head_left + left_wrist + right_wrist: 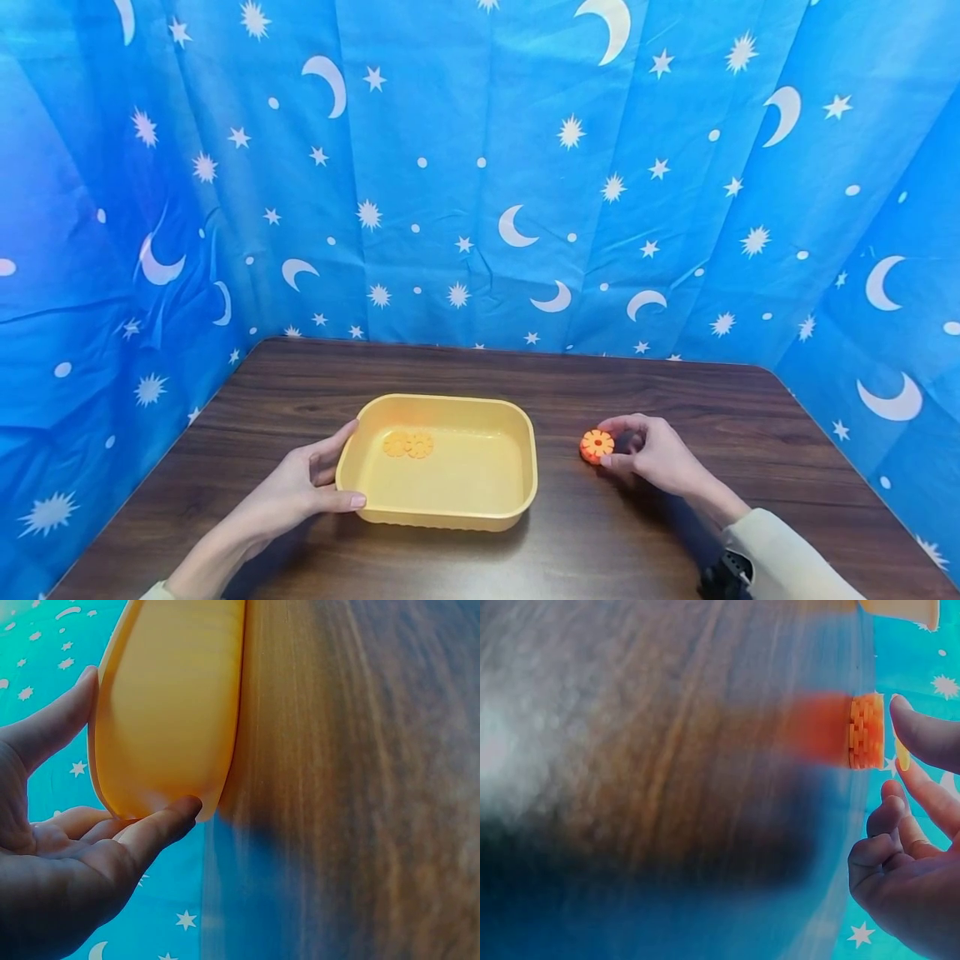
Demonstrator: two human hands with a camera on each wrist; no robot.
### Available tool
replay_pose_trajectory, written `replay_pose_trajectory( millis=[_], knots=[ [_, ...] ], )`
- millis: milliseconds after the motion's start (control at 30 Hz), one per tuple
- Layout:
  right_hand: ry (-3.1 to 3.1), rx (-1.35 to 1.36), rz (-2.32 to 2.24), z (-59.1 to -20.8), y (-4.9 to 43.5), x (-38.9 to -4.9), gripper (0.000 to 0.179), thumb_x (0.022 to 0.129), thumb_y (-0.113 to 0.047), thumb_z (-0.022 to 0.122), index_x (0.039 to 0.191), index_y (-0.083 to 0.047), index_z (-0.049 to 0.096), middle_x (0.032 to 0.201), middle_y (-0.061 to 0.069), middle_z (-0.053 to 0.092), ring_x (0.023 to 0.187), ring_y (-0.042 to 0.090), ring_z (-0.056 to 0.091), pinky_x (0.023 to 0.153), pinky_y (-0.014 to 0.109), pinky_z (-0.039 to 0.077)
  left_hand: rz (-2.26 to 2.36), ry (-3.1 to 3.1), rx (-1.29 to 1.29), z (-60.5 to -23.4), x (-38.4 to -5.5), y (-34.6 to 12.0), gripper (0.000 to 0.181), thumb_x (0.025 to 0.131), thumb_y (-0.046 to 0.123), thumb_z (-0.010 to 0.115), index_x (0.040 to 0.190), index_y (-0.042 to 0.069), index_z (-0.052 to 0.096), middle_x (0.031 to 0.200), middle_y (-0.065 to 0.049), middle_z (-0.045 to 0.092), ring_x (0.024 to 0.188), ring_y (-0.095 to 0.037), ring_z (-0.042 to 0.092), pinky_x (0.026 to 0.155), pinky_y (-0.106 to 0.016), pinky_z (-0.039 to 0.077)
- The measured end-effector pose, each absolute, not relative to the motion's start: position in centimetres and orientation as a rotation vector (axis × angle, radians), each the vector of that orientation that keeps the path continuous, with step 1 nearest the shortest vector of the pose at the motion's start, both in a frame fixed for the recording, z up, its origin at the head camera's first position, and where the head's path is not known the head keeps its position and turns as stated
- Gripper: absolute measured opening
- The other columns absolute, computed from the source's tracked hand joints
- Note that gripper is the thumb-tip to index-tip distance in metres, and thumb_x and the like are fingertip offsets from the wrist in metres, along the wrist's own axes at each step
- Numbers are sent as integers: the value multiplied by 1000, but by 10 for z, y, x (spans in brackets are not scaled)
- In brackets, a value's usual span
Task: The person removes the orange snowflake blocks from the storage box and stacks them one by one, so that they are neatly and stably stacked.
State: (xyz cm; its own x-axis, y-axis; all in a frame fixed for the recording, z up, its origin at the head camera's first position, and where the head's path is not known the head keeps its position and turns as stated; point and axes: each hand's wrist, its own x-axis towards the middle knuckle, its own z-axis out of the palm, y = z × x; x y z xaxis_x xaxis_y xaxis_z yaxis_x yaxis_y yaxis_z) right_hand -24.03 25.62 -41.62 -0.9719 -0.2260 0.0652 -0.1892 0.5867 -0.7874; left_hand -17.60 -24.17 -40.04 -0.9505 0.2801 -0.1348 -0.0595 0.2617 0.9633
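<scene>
A yellow plastic basin (442, 518) sits left of centre on the table. My left hand (296, 483) grips its left end; in the left wrist view the thumb is at the rim and the fingers (161, 829) lie against the outer wall. Two orange flower-shaped discs (408, 445) lie overlapping inside the basin, at its left. My right hand (656, 454) is right of the basin, thumb and index finger pinching a thin flower-shaped disc (903, 754). Just below that disc, a short stack of orange discs (867, 731) stands on the table.
The dark wood table (600, 542) carries the basin and the stack, with a gap of table between them. A blue cloth with white moons and stars (480, 167) hangs behind the table and at both sides. A black band (727, 573) is on the right wrist.
</scene>
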Motion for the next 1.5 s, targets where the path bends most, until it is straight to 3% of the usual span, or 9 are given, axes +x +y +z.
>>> replay_pose_trajectory(
  millis=[433, 900, 1033, 1167, 1267, 1500],
  knots=[
    [2773, -401, -1345, -419, 260, -243, 44, 83, -12, 90, 122, -2, 74, 116, 15, 68, 75, 24, 52, 58, 29, 42, 1771, 2241, 217, -401, -176, -242, 104, 89, 17, 87, 168, 4, 20, 167, -27, 31, 142, -45, 49, 104, -46, 53],
    [2816, -522, -1319, -398, 249, -238, 44, 84, -11, 89, 123, 1, 72, 107, 13, 71, 62, 19, 48, 51, 27, 38, 1774, 2241, 223, -403, -175, -242, 105, 88, 17, 87, 168, 3, 20, 166, -27, 32, 141, -45, 50, 103, -46, 53],
    [2834, -592, -1267, -383, 236, -240, 42, 85, -10, 87, 123, 0, 73, 112, 16, 72, 72, 21, 54, 57, 27, 44, 1769, 2251, 229, -403, -177, -243, 105, 88, 17, 87, 167, 3, 21, 166, -27, 32, 141, -45, 50, 103, -46, 54],
    [2832, -666, -1221, -367, 221, -243, 41, 87, -13, 87, 124, -2, 73, 120, 16, 72, 90, 25, 64, 74, 32, 57, 1758, 2261, 217, -402, -178, -242, 105, 88, 15, 88, 167, 2, 21, 166, -28, 32, 141, -46, 50, 102, -46, 54],
    [2844, -737, -1163, -353, 208, -247, 41, 87, -15, 88, 124, -3, 74, 121, 13, 72, 92, 24, 63, 79, 36, 57, 1761, 2255, 209, -402, -178, -241, 105, 87, 13, 88, 167, 2, 21, 166, -28, 31, 141, -47, 49, 100, -45, 55],
    [2825, -844, -1060, -332, 166, -263, 39, 86, -13, 88, 123, -8, 76, 113, 4, 73, 84, 23, 58, 74, 35, 56, 1776, 2239, 213, -401, -177, -240, 105, 87, 10, 88, 167, 1, 20, 165, -30, 31, 141, -48, 49, 99, -45, 56]
  ],
)
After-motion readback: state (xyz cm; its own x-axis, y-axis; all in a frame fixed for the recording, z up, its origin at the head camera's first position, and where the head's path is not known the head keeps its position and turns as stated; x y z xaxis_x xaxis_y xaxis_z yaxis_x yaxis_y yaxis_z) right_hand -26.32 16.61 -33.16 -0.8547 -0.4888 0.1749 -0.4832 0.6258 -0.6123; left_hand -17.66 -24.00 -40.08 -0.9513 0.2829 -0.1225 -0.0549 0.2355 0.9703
